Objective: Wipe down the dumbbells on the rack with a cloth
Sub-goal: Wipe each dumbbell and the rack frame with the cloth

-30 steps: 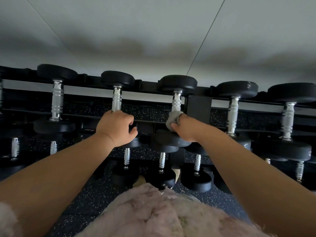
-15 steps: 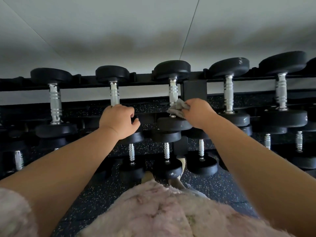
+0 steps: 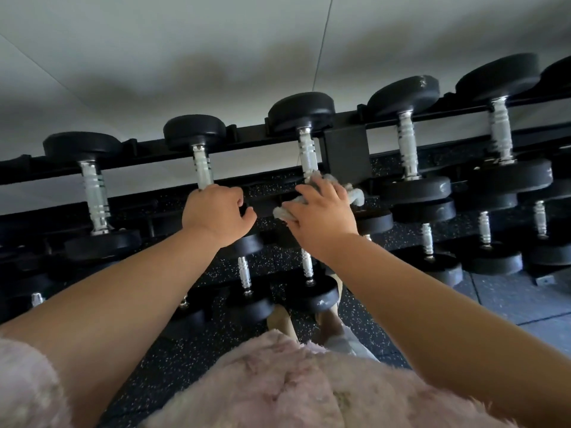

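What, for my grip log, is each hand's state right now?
Left hand: closed round the black dumbbell's knurled chrome handle.
Right hand: open and flat, pressing down the crumpled grey cloth.

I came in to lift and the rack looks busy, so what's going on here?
A person is wiping down weights on the top row of the rack. The right grip presses a grey cloth against the lower handle of the dumbbell beside the upright post. The left grip holds the neighbouring dumbbell, one place to the left, by its handle. Both weights sit in the rack.
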The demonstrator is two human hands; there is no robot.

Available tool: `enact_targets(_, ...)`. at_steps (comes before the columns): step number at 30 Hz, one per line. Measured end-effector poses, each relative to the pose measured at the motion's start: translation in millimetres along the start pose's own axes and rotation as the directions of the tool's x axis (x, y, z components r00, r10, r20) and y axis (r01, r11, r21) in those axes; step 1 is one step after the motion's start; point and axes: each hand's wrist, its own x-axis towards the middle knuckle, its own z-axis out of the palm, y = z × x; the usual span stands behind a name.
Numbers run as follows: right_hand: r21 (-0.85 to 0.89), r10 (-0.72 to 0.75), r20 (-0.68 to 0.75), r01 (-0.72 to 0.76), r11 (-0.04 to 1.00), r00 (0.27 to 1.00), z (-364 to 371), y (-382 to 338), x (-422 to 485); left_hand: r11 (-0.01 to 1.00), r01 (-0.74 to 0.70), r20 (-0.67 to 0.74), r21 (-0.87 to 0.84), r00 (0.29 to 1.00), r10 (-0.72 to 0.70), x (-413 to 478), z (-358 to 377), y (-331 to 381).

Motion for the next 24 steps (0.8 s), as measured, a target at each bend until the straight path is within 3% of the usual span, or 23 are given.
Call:
enact_targets(3,0.132,0.035,-0.083,-0.023,0.991,0.996,-2.7,22.1,-10.9,1.0,-0.009,-0.004,-0.008,1.0,0.009,-0.2,0.3,-2.7)
enact_targets(5,0.287,0.165,-0.067,-0.139,0.948,0.984,-2.9,39.5,-23.1,1.0,-0.02,-0.013,-0.019,1.0,0.02,-1.1,0.3,-4.4)
enact_targets(8,0.498,0.355,0.182,-0.397,0.771,0.917,-1.3,62.7,-35.9,0.999,-0.031,-0.029,-0.034,0.999,0.03,-1.3,1.3,-6.0)
enact_targets(11,0.516,0.447,0.327,-0.554,0.654,0.833,-0.2,54.5,-33.7,0.999,-0.046,-0.032,-0.024,0.998,0.045,-1.2,2.6,-6.3)
enact_targets(14,0.472,0.53,0.189,-0.55,0.689,0.827,-4.2,18.6,-28.8,0.999,-0.037,-0.018,-0.034,0.999,0.036,-1.1,1.8,-5.9)
enact_targets(17,0.323,0.473,0.215,-0.519,0.791,0.855,-6.0,-18.4,-34.5,0.998,-0.03,-0.021,-0.062,0.999,0.029,-2.0,1.6,-6.3)
enact_targets(21,0.442,0.46,0.157,-0.479,0.758,0.874,4.4,-24.2,-41.8,0.997,-0.031,-0.031,-0.075,0.999,0.029,-3.2,2.0,-6.1)
enact_targets(24,0.648,0.49,0.176,-0.475,0.596,0.854,11.2,-1.7,-33.1,0.997,-0.026,-0.028,-0.073,0.999,0.024,-3.5,0.7,-4.7)
